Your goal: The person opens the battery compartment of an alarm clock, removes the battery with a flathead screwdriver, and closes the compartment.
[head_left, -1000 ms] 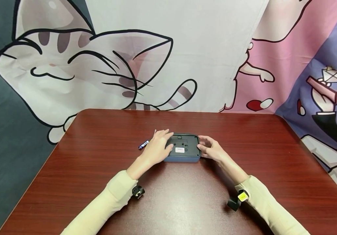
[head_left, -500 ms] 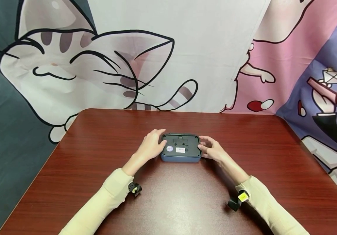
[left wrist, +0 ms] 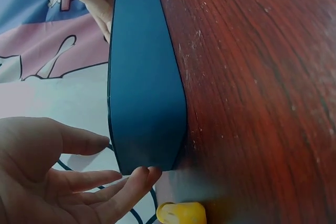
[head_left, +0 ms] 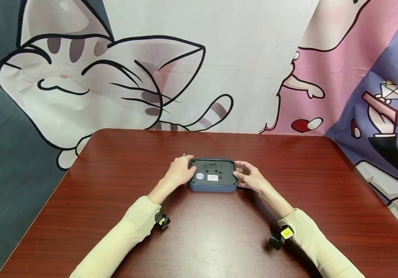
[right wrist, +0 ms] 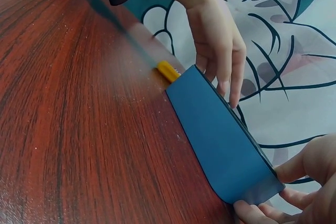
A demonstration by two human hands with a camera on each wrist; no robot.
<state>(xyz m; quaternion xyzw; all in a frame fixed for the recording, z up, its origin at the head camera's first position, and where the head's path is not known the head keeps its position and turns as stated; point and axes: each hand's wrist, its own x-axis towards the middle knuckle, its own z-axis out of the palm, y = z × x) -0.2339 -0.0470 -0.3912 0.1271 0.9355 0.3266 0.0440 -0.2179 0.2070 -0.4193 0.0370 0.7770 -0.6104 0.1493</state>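
A blue box-shaped device (head_left: pixel 213 188) lies on the table with its black underside (head_left: pixel 216 166) facing up. That underside has a white label, a round sticker, small holes and a rectangular cover. My right hand (head_left: pixel 249 175) holds the right end, thumb at the upper rim and fingers around the corner, as the right wrist view shows. At the opposite end is my left hand (head_left: pixel 178 170), its fingers fairly straight and fingertips right at the blue side (left wrist: pixel 144 87) in the left wrist view. A small yellow cylinder (left wrist: pixel 182 213) lies by the left fingers, mostly hidden in the head view.
The dark red wooden table (head_left: pixel 205 239) surrounds the device. Behind its far edge hangs a cloth (head_left: pixel 247 58) printed with cartoon figures. Black cameras are strapped at both wrists, the left one (head_left: pixel 162 221) just above the table.
My left hand has drawn left off the device's underside to its left end, uncovering the round sticker. The battery seen beside it is now mostly behind the hand. The right hand keeps its place.
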